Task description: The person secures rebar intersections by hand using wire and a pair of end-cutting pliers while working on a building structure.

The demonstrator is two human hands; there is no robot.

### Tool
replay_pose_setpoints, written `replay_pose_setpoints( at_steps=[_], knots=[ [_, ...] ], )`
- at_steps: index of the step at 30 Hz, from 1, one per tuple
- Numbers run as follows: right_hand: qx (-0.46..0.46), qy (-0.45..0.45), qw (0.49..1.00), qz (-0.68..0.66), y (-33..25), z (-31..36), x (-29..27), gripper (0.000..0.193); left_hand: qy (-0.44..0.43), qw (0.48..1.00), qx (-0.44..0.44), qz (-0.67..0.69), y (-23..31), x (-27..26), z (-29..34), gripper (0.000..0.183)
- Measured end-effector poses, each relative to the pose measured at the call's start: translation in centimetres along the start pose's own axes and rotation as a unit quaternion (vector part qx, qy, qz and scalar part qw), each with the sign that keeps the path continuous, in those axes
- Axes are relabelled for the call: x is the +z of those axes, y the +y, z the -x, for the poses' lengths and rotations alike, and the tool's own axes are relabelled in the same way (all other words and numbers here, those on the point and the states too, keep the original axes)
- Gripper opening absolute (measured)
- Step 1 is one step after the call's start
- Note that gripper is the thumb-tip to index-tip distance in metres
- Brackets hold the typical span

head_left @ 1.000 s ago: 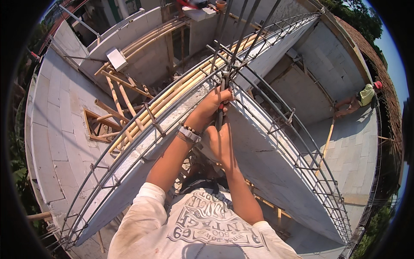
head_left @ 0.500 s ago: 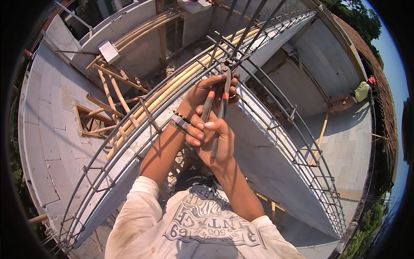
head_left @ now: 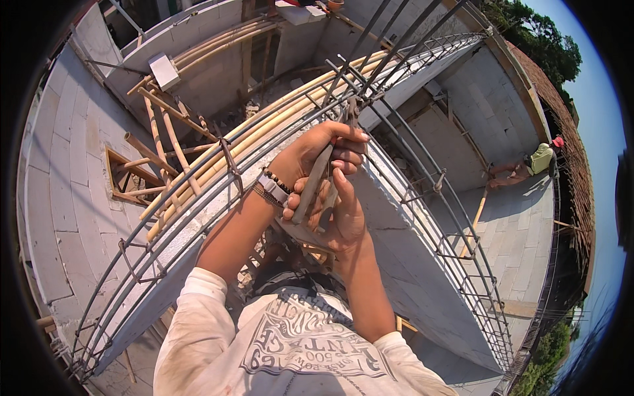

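Note:
A pair of steel pincers (head_left: 313, 186) stands nearly upright between my hands, jaws up at a rebar joint (head_left: 360, 89) on top of the wall. My left hand (head_left: 317, 155), with a beaded bracelet and pale band at the wrist, is closed around the pincers just below the jaws. Lower down, my right hand (head_left: 347, 221) cups the handles, palm up, its fingers curled loosely behind them and its thumb raised. The handles are spread a little apart. Whether wire sits in the jaws is too small to tell.
Curved rebar cages (head_left: 456, 204) run along the wall tops on both sides. Bamboo poles (head_left: 264, 142) lie beside the left cage. Upright rebars (head_left: 403, 39) rise beyond my hands. Right, a co-worker in a red cap (head_left: 543, 157) is by a block wall. A white block (head_left: 164, 71) rests at left.
My left hand has closed further over the pincers' upper part. My right hand's grip has loosened, its thumb lifting and its palm turning up. The view has shifted slightly.

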State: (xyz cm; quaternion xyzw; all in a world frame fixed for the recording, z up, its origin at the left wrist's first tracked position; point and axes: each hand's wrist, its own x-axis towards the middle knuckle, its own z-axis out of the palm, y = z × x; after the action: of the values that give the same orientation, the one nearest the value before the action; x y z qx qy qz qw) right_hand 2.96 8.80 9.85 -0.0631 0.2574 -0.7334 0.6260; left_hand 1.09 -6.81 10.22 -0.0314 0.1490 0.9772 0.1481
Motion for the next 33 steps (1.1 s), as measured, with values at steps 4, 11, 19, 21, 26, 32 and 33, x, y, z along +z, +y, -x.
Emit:
replay_pose_setpoints(
  at_steps=[4,11,19,21,26,32,33],
  knots=[
    [-0.06,0.102,0.967,0.224,0.6,0.8,2.2,0.043,0.117,0.985,0.007,-0.124,0.9,1.4,0.7,0.024],
    [-0.096,0.14,0.947,0.271,-0.2,2.0,4.7,0.039,0.224,0.948,0.036,-0.223,0.3,4.3,0.9,0.021],
    [-0.02,0.001,1.0,0.015,-1.5,0.6,6.7,0.023,0.355,0.738,-0.021,-0.573,2.5,7.1,1.0,0.032],
    [-0.029,-0.007,0.999,-0.013,-1.3,-0.6,7.6,0.023,0.313,0.583,-0.044,-0.749,3.5,8.7,1.2,0.041],
    [-0.077,-0.038,0.988,-0.131,-1.4,-2.9,9.2,0.026,0.312,0.318,-0.163,-0.88,4.4,12.4,0.2,0.051],
    [-0.151,-0.143,0.935,-0.286,0.0,-4.8,10.4,0.032,0.261,0.233,-0.108,-0.931,4.2,13.1,0.5,0.045],
    [-0.145,-0.128,0.933,-0.304,0.4,-4.6,10.3,0.032,0.26,0.234,-0.114,-0.93,4.3,13.0,0.6,0.05]
  ],
)
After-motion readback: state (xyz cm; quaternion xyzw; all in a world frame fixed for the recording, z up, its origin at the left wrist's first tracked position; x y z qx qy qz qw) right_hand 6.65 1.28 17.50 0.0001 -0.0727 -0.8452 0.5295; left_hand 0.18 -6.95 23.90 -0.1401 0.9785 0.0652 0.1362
